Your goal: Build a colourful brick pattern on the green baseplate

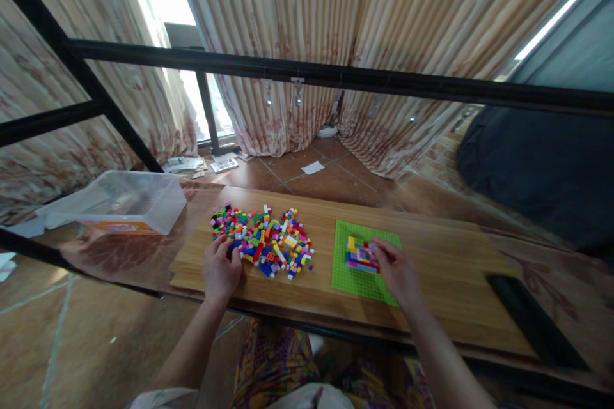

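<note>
Loose toy building bricks (268,239) of many colours lie in a spread pile on the wooden board. My left hand (221,270) rests at the pile's near left edge, its thumb and forefinger apart beside dark blue bricks. To the right lies a green studded baseplate (341,278). On it stands a low brick build (357,255) in yellow, red, purple and blue. My right hand (396,268) is at the build's right side, fingertips pinched together on a small purple-pink brick (373,247). Whether that brick touches the build is unclear.
The wooden board (446,268) bears everything. A clear plastic bin (167,204) stands to the left. On the right lies a dark flat object (532,316). A black metal rail (316,70) crosses beyond the board, before striped curtains (297,13).
</note>
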Motion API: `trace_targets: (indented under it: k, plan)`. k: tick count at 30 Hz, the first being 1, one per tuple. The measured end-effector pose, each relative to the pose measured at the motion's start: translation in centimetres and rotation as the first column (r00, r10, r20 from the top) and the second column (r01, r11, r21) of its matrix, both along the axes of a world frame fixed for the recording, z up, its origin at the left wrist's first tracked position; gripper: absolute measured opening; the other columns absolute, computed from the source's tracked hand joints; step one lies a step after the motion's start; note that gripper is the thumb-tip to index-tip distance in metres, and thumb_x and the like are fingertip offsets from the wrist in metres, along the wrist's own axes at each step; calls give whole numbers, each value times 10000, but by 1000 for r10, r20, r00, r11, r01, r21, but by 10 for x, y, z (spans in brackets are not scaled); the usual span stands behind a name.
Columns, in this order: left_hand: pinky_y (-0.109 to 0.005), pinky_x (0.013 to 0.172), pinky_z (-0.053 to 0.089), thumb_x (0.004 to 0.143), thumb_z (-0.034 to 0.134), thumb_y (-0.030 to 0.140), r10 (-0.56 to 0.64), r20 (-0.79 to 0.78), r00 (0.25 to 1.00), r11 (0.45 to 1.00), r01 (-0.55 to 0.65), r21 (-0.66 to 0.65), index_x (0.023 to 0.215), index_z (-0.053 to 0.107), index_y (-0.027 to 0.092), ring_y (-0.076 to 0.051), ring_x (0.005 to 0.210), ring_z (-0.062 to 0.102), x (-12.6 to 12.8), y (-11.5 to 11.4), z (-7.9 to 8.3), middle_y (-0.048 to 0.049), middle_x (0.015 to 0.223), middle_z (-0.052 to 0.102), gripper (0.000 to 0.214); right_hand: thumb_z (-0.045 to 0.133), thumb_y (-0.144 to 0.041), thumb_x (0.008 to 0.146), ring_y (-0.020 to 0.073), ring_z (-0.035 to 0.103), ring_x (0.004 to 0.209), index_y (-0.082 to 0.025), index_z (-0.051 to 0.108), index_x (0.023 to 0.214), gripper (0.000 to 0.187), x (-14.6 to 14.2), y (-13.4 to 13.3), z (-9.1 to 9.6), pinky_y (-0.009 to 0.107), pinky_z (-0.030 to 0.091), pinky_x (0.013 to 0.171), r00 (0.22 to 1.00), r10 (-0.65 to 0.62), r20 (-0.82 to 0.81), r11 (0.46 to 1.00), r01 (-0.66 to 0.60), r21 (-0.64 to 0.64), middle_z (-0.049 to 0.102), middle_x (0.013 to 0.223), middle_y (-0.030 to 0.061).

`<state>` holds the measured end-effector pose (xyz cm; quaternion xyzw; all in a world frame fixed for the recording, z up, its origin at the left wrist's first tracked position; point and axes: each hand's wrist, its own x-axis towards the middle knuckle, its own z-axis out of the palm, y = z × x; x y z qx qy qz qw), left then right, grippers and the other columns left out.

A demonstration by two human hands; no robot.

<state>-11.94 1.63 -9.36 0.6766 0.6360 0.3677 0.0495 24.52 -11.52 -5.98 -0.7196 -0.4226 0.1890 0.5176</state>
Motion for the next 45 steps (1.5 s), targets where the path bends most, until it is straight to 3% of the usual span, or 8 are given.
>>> trace_targets:
  k: [7, 13, 21, 27, 45]
  plan:
    - [-470, 1039, 458, 841, 502, 326, 0, -14, 1000, 1000, 1, 17, 976, 695, 145, -315, 1169, 568, -1, 1, 0, -156, 1218, 636, 296, 588, -530, 802, 215, 710, 774, -161, 696, 1067, 467, 34, 0, -9, 377, 587, 721, 1000, -1, -10, 1000, 1, -18, 751, 914, 91]
    - [-477, 1032, 464, 851, 481, 336, -3, -51, 999, 999, 5, 40, 969, 700, 123, -325, 1157, 576, -1, 3, 0, -174, 1211, 644, 328, 596, -438, 806, 254, 679, 866, -213, 740, 974, 315, 40, 6, -7, 449, 517, 857, 984, 16, 177, 998, -4, -65, 744, 937, 85]
    - [-473, 1025, 470, 852, 477, 337, -5, -65, 998, 999, 8, 38, 974, 704, 112, -327, 1151, 582, -1, 3, 1, -176, 1196, 653, 342, 577, -511, 822, 261, 606, 1030, -241, 756, 922, 339, 39, 22, -23, 471, 440, 973, 949, 61, 308, 996, -39, -79, 684, 1053, 96]
    - [-476, 1016, 472, 852, 472, 347, 2, -67, 998, 1000, 0, 22, 974, 702, 114, -329, 1151, 582, -1, 2, 3, -175, 1200, 651, 349, 542, -508, 846, 258, 601, 1038, -235, 761, 954, 366, 40, 24, -32, 459, 436, 978, 939, 86, 333, 993, -55, -102, 665, 1080, 108]
    - [-477, 1059, 435, 832, 510, 324, -9, 1, 1000, 1000, 9, 1, 961, 696, 156, -312, 1164, 565, 0, 1, 3, -142, 1197, 641, 282, 566, -387, 833, 233, 636, 934, -232, 761, 889, 255, 50, 29, -16, 389, 463, 913, 887, 271, 373, 954, -197, -226, 723, 950, 76]
